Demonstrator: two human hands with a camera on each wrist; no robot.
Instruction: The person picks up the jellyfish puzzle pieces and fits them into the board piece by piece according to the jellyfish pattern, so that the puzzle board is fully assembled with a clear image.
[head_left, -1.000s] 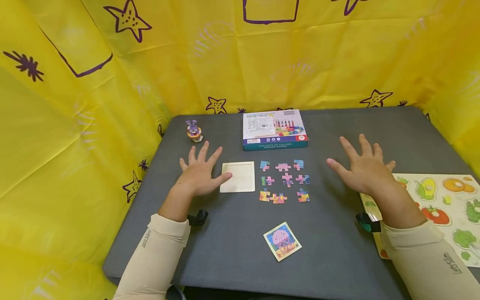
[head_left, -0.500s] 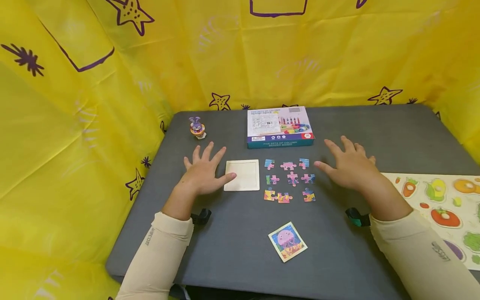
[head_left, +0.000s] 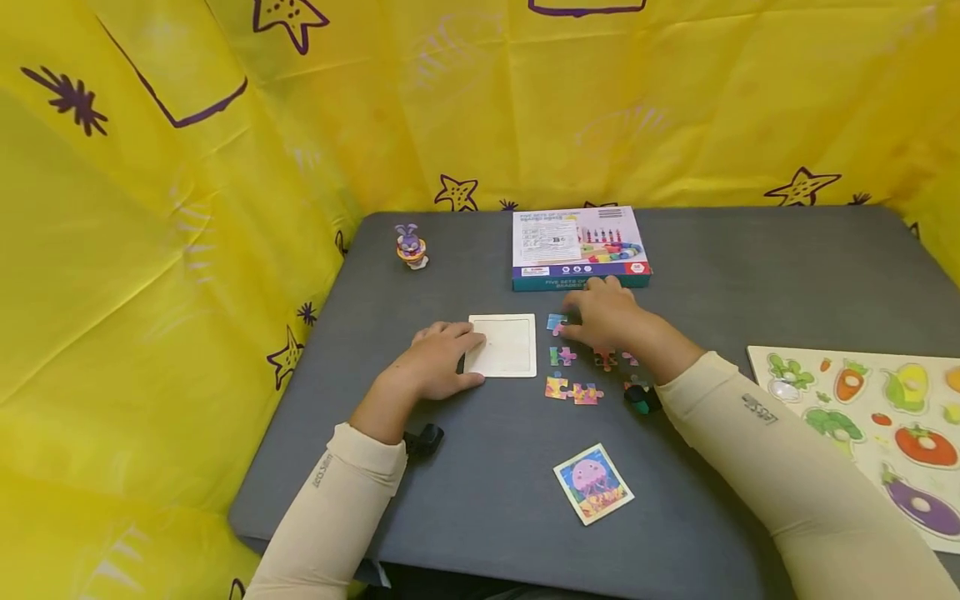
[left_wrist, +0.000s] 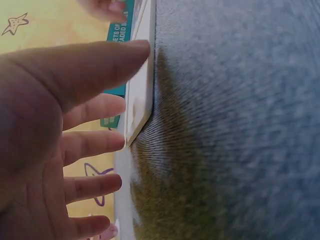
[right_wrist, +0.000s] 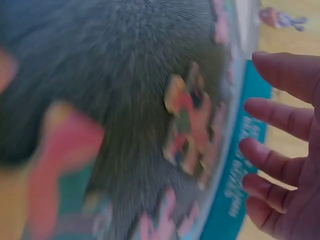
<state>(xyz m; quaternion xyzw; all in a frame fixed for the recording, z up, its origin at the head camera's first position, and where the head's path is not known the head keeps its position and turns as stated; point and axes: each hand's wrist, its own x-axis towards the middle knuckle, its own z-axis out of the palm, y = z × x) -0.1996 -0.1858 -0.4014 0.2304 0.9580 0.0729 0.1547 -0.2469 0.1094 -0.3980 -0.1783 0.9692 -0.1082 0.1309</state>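
A pale wooden puzzle tray point(head_left: 507, 348) lies on the grey table, with my left hand point(head_left: 431, 367) at its left edge. The thumb point(left_wrist: 115, 62) and fingers of that hand are spread along the tray's rim in the left wrist view. Right of the tray, small jigsaw pieces point(head_left: 588, 394) are laid out in rows. Over the far rows hovers my right hand point(head_left: 609, 318), its fingers loosely bent with nothing between them in the right wrist view. Its thumb and index finger are near the blue-and-pink corner piece point(head_left: 556, 322). The hand and wrist hide some pieces.
A jellyfish picture card point(head_left: 592, 483) lies nearer the front edge. Behind the pieces is a flat bead-set box point(head_left: 581, 250). A purple rabbit figurine point(head_left: 411, 247) stands at the back left, and a vegetable puzzle board point(head_left: 862, 467) lies at the right.
My right hand has moved left from beside the vegetable board to over the jigsaw pieces. My left hand has lowered to the tray's edge, its fingers less spread. The head view has shifted slightly.
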